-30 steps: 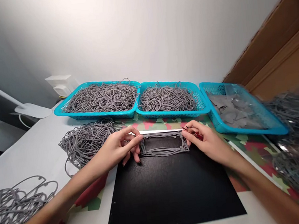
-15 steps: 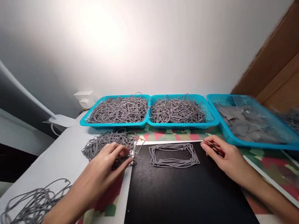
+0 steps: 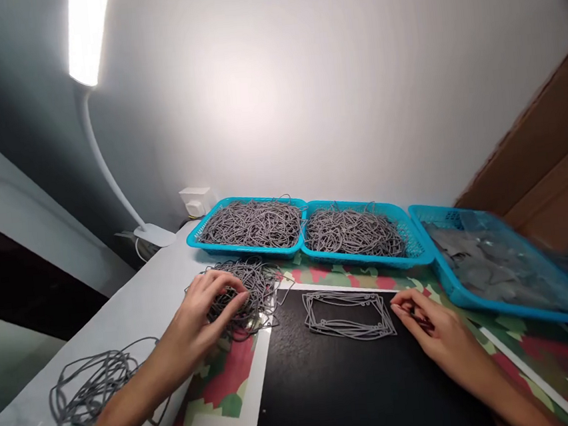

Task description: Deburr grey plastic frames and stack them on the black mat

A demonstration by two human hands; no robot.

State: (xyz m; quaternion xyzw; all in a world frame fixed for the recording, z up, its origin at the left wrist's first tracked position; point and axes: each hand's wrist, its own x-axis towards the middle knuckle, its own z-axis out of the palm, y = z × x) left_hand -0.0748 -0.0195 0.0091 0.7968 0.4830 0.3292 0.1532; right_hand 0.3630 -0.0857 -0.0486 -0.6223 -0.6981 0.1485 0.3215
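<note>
My left hand is over a loose heap of thin grey loops, its thumb and fingers apart and nothing visible between them. Whether the fingertips touch the heap I cannot tell. On the black mat lies a flat stack of grey loops, arranged as a rough rectangle with small eyelets at its corners. Just right of that stack, my right hand is closed around a slim dark red tool, mostly hidden by the fingers and palm.
Two blue baskets of grey loops stand along the wall. A third blue basket at right holds clear plastic bags. More loops lie at left on the white table. A lit lamp rises behind; cardboard stands at right.
The camera view has turned, bringing more of the lamp into sight. My left hand's thumb and fingers remain apart over the heap; my right hand still grips the red tool.
</note>
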